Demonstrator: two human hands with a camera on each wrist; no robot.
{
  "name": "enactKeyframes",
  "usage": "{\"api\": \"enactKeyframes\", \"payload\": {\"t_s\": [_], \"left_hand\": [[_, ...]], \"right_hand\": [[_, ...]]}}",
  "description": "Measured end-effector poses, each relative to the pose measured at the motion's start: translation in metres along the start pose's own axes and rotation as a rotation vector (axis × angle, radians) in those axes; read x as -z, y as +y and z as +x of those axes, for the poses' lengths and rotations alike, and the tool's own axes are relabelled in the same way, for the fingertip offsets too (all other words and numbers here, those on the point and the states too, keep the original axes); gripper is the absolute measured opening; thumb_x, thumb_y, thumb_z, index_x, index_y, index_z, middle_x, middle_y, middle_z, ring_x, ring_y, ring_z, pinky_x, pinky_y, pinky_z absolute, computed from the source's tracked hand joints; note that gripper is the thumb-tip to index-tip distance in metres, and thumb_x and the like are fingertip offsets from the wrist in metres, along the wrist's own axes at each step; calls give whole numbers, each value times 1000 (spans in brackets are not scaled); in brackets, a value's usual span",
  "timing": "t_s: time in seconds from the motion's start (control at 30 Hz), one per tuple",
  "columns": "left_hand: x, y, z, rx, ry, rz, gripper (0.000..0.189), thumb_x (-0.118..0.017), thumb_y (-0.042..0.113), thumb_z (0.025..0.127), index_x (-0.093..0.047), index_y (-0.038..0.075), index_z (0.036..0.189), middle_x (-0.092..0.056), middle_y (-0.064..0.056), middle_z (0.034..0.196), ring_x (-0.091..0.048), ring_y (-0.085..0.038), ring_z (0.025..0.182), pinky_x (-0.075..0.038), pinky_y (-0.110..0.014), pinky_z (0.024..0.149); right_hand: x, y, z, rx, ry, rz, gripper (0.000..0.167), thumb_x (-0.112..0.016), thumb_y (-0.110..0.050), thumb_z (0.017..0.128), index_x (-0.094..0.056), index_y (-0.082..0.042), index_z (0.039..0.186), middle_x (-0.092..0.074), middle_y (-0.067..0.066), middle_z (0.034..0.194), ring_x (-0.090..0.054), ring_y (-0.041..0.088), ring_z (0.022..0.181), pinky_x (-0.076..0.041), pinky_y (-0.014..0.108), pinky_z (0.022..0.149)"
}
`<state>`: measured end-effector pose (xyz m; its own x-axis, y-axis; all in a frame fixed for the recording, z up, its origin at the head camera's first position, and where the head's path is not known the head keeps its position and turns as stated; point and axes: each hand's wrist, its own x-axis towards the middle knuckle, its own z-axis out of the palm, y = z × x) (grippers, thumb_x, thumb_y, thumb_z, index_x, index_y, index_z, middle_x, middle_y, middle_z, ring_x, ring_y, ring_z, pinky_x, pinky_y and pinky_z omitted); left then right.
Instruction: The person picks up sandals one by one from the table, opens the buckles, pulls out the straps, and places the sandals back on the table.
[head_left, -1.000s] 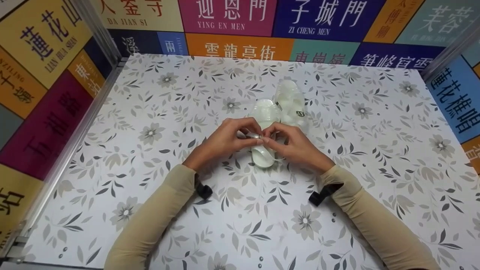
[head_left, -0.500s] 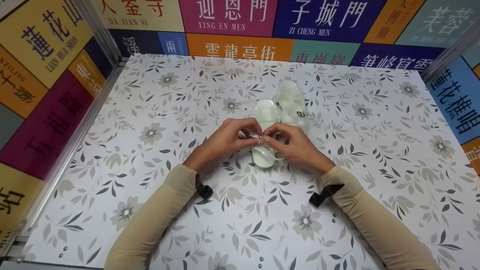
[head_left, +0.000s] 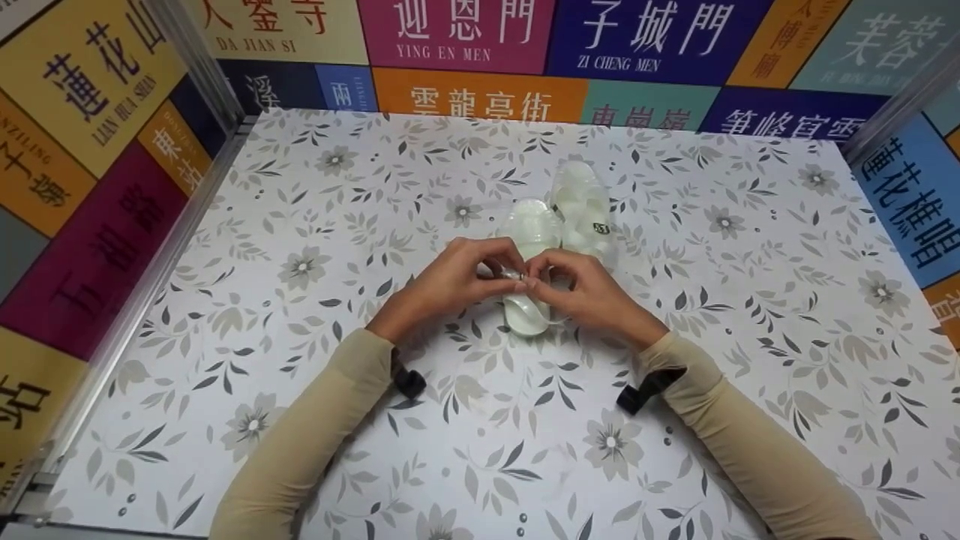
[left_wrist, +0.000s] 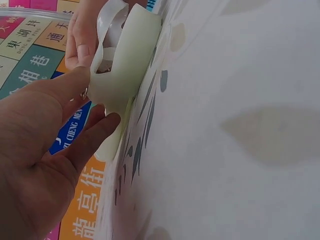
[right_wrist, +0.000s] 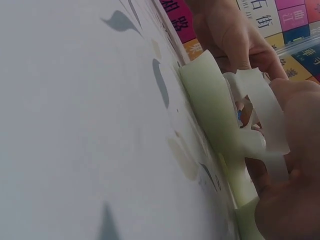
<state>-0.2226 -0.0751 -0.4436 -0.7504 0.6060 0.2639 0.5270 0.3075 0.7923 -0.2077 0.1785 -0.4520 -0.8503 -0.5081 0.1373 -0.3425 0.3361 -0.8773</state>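
Note:
A pale, milky-green sandal (head_left: 527, 319) lies on the table under both hands, its toe pointing away from me. My left hand (head_left: 459, 271) pinches its strap beside a small metal buckle (left_wrist: 84, 93) between thumb and fingers. From the other side, my right hand (head_left: 596, 291) pinches the strap (right_wrist: 270, 110) at the same spot, the fingertips of both hands meeting. Fingers hide the exact fit of strap and buckle. Behind and to the right lies a matching sandal (head_left: 579, 191) with a dark size mark on it.
The table (head_left: 360, 465) has a white cover printed with grey leaves and flowers. Colourful panels (head_left: 480, 94) with large Chinese characters stand along its back and sides. Black bands (head_left: 409, 382) with mounts sit on both wrists.
The fingertips of my right hand have dipped very slightly at the strap. My left hand stays almost still, and both sandals keep their places.

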Motion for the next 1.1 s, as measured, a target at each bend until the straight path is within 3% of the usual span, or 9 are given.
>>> {"api": "enactKeyframes", "payload": {"t_s": [0.2, 0.4, 0.57, 0.7, 0.87, 1.1], "left_hand": [[0, 2, 0, -6, -23, -11, 18, -84, 32, 97, -76, 23, 111, -79, 15, 108, -74, -3, 101, -62, -30, 96], [2, 1, 0, -4, -18, -5, 16, -83, 27, 98, -75, 21, 111, -79, 11, 109, -75, -6, 99, -62, -31, 95], [2, -1, 0, 0, -7, 4, 16, -83, 31, 98, -75, 22, 110, -79, 12, 107, -75, -4, 96, -63, -30, 93], [2, -2, -1, 6, -3, 8, 17, -82, 36, 99, -75, 24, 110, -78, 15, 106, -74, -1, 97, -62, -29, 94], [3, -4, 0, -5, -6, -1, 19, -82, 33, 99, -74, 22, 111, -79, 10, 108, -75, -5, 100, -62, -31, 96], [2, -6, 0, 27, 7, -22, 23, -84, 33, 97, -73, 20, 111, -78, 8, 108, -75, -9, 99, -62, -31, 95]], "right_hand": [[1, -1, -1, -20, -21, -5, 6, -78, -17, 100, -73, -17, 103, -76, -2, 115, -67, 19, 112, -54, 38, 100], [3, 1, -3, -38, -11, -4, 5, -74, -13, 98, -71, -11, 101, -76, -4, 125, -71, 23, 108, -60, 38, 92], [3, -1, -2, -58, -3, -20, 12, -75, -32, 103, -74, -21, 105, -76, -5, 121, -73, 24, 96, -62, 34, 78], [2, -2, -1, -49, -6, -34, 19, -75, -45, 103, -73, -27, 108, -76, -7, 116, -73, 20, 102, -59, 36, 89], [3, -1, -1, -25, -8, -1, 13, -75, -31, 104, -71, -18, 105, -76, -4, 119, -71, 20, 112, -57, 38, 98], [2, 0, -2, -4, 33, 27, 6, -70, -16, 105, -68, -11, 103, -75, -1, 129, -72, 23, 107, -58, 32, 89]]}}
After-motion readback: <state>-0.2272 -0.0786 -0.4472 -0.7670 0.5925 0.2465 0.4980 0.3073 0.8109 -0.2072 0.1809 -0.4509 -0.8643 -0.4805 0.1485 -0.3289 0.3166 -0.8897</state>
